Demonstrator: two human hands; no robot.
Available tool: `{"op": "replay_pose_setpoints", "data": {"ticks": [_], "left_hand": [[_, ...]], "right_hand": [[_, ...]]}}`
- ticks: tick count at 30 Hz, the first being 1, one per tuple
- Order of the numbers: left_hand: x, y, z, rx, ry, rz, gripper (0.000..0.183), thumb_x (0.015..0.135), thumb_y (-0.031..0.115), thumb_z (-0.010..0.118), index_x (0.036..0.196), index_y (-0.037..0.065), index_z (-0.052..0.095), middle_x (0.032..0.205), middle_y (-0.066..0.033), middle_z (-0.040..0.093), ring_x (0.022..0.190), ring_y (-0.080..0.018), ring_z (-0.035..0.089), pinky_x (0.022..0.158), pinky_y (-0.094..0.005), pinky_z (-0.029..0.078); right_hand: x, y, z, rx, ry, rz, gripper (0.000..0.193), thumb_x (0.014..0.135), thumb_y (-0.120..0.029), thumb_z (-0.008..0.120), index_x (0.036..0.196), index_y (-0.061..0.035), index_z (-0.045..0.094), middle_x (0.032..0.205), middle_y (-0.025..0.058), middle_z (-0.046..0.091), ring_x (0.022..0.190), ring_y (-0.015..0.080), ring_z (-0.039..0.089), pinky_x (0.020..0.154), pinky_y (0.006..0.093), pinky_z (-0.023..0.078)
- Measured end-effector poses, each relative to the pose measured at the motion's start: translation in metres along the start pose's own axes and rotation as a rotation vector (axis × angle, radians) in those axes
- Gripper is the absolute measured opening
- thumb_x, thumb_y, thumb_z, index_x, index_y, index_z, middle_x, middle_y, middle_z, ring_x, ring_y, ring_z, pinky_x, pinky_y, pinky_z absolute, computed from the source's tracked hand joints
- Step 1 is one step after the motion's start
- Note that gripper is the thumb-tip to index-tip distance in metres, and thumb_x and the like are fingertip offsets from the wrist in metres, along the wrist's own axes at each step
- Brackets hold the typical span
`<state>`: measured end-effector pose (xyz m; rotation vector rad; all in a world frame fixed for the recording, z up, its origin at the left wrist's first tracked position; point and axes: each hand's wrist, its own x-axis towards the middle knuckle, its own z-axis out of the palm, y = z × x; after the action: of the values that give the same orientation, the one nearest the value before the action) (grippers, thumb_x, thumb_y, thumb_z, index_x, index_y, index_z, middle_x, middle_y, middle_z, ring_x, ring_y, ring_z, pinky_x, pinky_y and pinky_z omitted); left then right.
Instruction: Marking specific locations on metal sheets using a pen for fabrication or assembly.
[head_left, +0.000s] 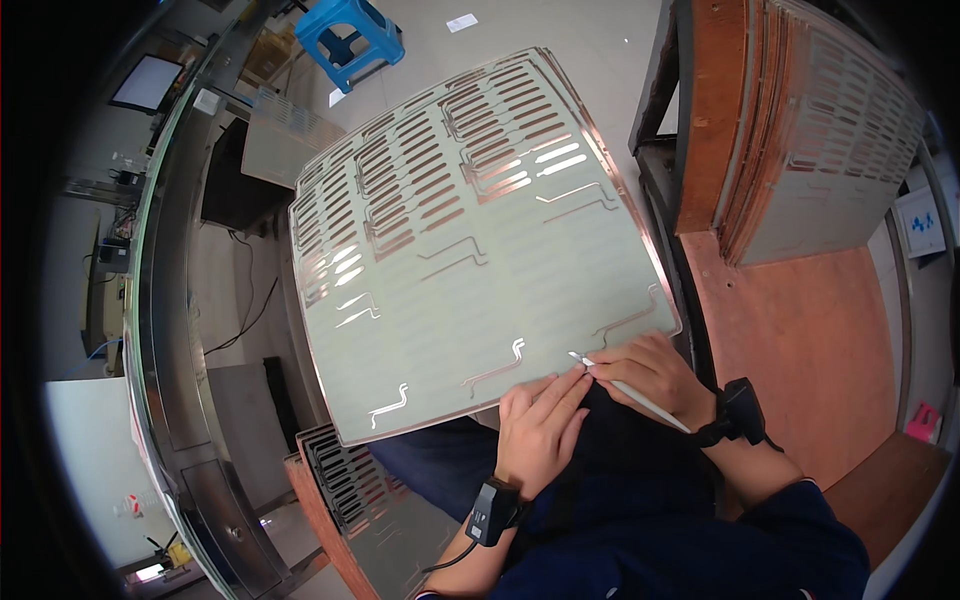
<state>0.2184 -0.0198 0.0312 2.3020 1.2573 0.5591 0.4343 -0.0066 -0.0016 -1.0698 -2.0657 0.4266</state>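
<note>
A large pale grey-green circuit panel (540, 270) with shiny copper tracks lies tilted before me, its near edge by my lap. My right hand (655, 375) is closed round a slim craft knife (640, 402) with a white handle. The knife's small metal tip points left, at the panel's surface near its front edge. My left hand (540, 420) lies with its fingers stretched out on the panel's near edge, fingertips beside the knife tip. Each wrist wears a black strapped device. Whether the blade touches the panel I cannot tell.
More copper panels (840, 130) lean upright on a copper-coloured board (800, 330) at the right. Another panel (390, 520) stands low by my left leg. A metal-edged workbench (170, 330) runs along the left. On the floor far off stands a blue stool (350, 40).
</note>
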Motion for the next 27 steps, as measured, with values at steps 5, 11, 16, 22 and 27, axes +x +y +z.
{"op": "replay_pose_setpoints", "data": {"ticks": [5, 11, 16, 22, 27], "left_hand": [[0.000, -0.002, -0.002, -0.002, 0.010, 0.023, 0.041, 0.084, 0.009, 0.072, 0.125, 0.011, 0.070, 0.133, -0.0017, 0.065, 0.110, -0.0256, 0.060, 0.096, -0.0381, 0.043], [0.018, -0.014, -0.004, -0.052, 0.024, 0.025, 0.039, 0.086, 0.008, 0.069, 0.125, 0.008, 0.068, 0.134, -0.0071, 0.063, 0.115, -0.0299, 0.059, 0.100, -0.0427, 0.044], [0.046, -0.026, -0.005, 0.037, 0.090, 0.033, 0.042, 0.088, 0.008, 0.068, 0.129, 0.007, 0.065, 0.136, -0.0101, 0.060, 0.125, -0.0338, 0.054, 0.104, -0.0450, 0.043], [0.050, -0.037, 0.001, 0.064, 0.105, 0.014, 0.038, 0.087, 0.009, 0.068, 0.125, 0.007, 0.067, 0.136, -0.0086, 0.061, 0.123, -0.0320, 0.055, 0.102, -0.0439, 0.042], [0.050, -0.035, 0.000, 0.071, 0.109, -0.010, 0.035, 0.087, 0.010, 0.069, 0.122, 0.007, 0.069, 0.136, -0.0074, 0.061, 0.123, -0.0308, 0.055, 0.102, -0.0436, 0.041]], "right_hand": [[0.004, 0.001, -0.005, 0.168, 0.027, 0.070, 0.026, 0.080, -0.004, 0.076, 0.104, -0.0087, 0.069, 0.104, 0.0039, 0.072, 0.093, 0.0229, 0.067, 0.084, 0.0355, 0.050], [0.031, 0.004, -0.014, 0.234, 0.076, 0.207, 0.025, 0.082, -0.002, 0.073, 0.107, -0.0049, 0.068, 0.103, 0.0101, 0.071, 0.095, 0.0293, 0.069, 0.086, 0.0397, 0.054], [0.057, 0.021, 0.000, 0.188, 0.062, 0.121, 0.021, 0.084, -0.003, 0.070, 0.105, -0.0029, 0.070, 0.105, 0.0114, 0.072, 0.095, 0.0293, 0.069, 0.085, 0.0373, 0.053], [0.060, 0.027, 0.006, 0.146, -0.008, 0.107, 0.022, 0.081, -0.005, 0.073, 0.103, -0.0057, 0.068, 0.107, 0.0078, 0.071, 0.097, 0.0287, 0.066, 0.086, 0.0383, 0.051], [0.062, 0.022, 0.007, 0.132, -0.002, 0.153, 0.025, 0.079, -0.003, 0.074, 0.103, -0.0044, 0.069, 0.108, 0.0081, 0.072, 0.098, 0.0287, 0.067, 0.087, 0.0381, 0.051]]}}
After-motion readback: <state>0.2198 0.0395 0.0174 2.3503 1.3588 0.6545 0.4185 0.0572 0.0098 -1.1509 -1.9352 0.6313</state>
